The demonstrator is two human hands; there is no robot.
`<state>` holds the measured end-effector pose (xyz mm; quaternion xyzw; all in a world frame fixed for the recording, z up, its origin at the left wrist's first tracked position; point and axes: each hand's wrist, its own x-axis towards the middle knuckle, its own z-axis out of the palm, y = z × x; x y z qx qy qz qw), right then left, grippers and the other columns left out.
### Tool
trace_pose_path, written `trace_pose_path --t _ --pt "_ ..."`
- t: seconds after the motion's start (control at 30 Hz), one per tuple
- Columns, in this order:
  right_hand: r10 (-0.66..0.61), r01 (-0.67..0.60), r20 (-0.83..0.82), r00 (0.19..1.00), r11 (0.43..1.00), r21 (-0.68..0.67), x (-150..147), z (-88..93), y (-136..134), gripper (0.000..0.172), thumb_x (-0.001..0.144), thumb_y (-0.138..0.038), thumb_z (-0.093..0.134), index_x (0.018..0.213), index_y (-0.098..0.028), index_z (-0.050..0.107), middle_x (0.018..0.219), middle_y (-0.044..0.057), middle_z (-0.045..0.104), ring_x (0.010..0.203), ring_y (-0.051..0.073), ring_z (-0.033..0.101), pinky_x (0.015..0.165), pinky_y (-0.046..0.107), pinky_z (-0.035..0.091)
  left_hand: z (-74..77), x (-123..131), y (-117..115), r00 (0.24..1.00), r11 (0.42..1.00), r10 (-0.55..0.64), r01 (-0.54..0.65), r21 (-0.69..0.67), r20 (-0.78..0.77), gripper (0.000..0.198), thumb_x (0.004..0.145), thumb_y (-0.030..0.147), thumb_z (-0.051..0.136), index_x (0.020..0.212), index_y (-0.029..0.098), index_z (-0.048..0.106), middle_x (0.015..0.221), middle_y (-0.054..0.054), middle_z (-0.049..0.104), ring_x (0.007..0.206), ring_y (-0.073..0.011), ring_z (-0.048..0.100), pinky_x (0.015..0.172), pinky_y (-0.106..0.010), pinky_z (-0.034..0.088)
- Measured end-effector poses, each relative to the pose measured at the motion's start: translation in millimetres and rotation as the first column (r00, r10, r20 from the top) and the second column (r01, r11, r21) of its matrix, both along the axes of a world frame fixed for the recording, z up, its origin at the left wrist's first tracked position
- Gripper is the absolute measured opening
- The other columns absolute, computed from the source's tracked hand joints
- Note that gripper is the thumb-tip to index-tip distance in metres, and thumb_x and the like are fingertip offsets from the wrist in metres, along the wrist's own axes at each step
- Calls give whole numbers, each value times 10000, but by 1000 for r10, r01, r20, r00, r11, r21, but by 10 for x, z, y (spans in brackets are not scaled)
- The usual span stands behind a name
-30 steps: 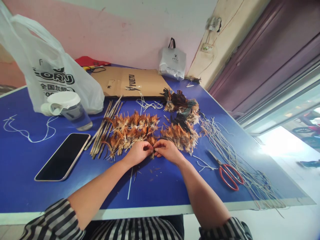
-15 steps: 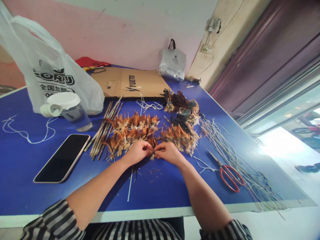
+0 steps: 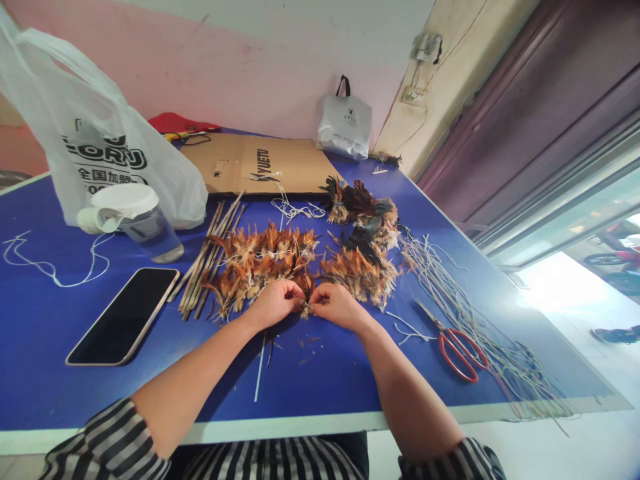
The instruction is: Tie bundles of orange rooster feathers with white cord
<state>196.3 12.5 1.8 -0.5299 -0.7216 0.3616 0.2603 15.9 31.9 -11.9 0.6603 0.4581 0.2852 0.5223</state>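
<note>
My left hand (image 3: 279, 304) is closed in a pinch on a small feather bunch (image 3: 305, 311), brown on top with a pale lower end. At the bunch's right side, my right hand (image 3: 336, 307) has thumb and finger pressed together; whatever lies between those fingertips is too small to make out. Behind my left hand stretch rows of orange-brown feather bunches (image 3: 267, 250) joined by white string. More orange-brown feathers (image 3: 361, 273) lie just beyond my right hand, with dark feathers (image 3: 357, 203) farther back.
Thin sticks (image 3: 203, 277), a phone (image 3: 123, 317), a lidded plastic cup (image 3: 150, 230) and a white plastic bag (image 3: 173, 180) are at left. Red-handled scissors (image 3: 463, 353) and long cords (image 3: 450, 300) lie at right. Flattened cardboard (image 3: 295, 160) and a silver bag (image 3: 345, 127) stand behind.
My right hand's fingertips have drawn slightly away from the left ones, and the fingers look more curled. My left hand stays at the feather bunch. The view has shifted a little.
</note>
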Motion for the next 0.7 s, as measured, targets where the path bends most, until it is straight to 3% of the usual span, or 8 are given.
trace_pose_path --t 0.2,0.43,0.7 --pt "25 -33 68 997 993 117 -32 39 -4 74 664 -124 590 627 -146 650 675 8 596 641 94 537 615 187 412 31 8 -9 999 999 -3 5 42 -39 195 646 301 640 727 124 621 596 -6 611 523 -106 523 502 -208 386" --pt "12 -25 87 996 988 150 -40 1 -6 84 662 -117 581 620 -143 650 680 12 591 642 96 532 618 195 403 41 23 -43 1000 997 -25 26 70 -8 184 639 251 651 777 131 627 709 -25 663 631 -121 586 619 -225 452" --pt "12 -29 111 994 988 153 -61 33 -20 119 654 -95 561 611 -151 656 674 17 610 670 110 553 650 202 417 52 58 -72 1000 994 10 -9 110 -8 177 661 227 618 804 124 627 687 -29 645 616 -123 575 618 -231 454"
